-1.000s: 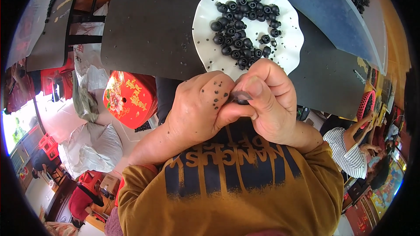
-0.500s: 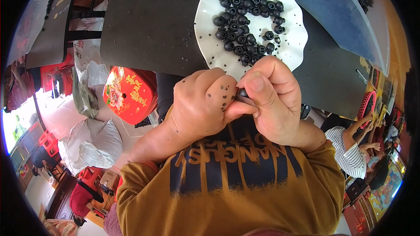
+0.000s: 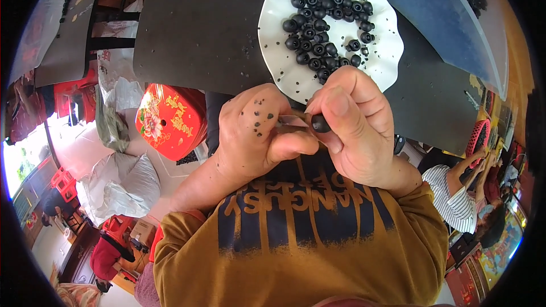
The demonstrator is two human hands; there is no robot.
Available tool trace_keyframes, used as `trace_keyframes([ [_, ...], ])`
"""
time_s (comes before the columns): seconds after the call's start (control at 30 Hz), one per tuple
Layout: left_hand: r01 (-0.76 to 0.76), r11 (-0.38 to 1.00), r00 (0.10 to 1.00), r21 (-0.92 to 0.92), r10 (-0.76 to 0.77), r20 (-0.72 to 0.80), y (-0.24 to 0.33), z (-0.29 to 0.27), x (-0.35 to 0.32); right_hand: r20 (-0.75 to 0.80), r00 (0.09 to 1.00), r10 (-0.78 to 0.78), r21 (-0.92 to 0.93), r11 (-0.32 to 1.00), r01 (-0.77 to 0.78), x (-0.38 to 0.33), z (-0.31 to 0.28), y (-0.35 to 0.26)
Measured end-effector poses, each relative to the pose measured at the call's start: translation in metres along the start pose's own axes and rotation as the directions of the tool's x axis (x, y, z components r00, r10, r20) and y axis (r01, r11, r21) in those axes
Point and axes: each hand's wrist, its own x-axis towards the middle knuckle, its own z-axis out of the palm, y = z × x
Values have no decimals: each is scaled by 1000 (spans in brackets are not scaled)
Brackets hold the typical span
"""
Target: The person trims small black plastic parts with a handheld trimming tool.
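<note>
Fingers (image 3: 341, 108) of the right hand (image 3: 355, 131) pinch a small black round part (image 3: 320, 123), just below the white plate (image 3: 278, 62) on the counter (image 3: 199, 28). Left hand (image 3: 259, 136) fingers close on a thin pale blade (image 3: 293, 119), long axis horizontal, tip pointing right, touching the part.

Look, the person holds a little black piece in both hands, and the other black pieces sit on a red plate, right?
Not quite. The head view shows the plate is white with a wavy rim, not red. The black piece is pinched between the left hand and right hand, as you said.
</note>
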Motion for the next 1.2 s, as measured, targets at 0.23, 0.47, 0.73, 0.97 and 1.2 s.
trace_keyframes([
  [0.23,-82,995,997,50,83,-8,4,2,4,70,996,59,177,982,-70,-4,0,-3],
  [0.47,-125,989,991,77,128,-29,0,6,3,68,996,64,234,969,-79,-3,0,-1],
  [0.73,-108,989,994,102,107,17,2,6,3,96,980,174,280,940,-194,-1,-8,2],
  [0.97,-131,986,991,100,131,4,-2,8,2,51,985,166,256,951,-174,-2,-7,3],
  [1.2,-141,959,990,247,137,32,-3,6,1,7,989,148,131,980,-148,-3,-2,2],
])
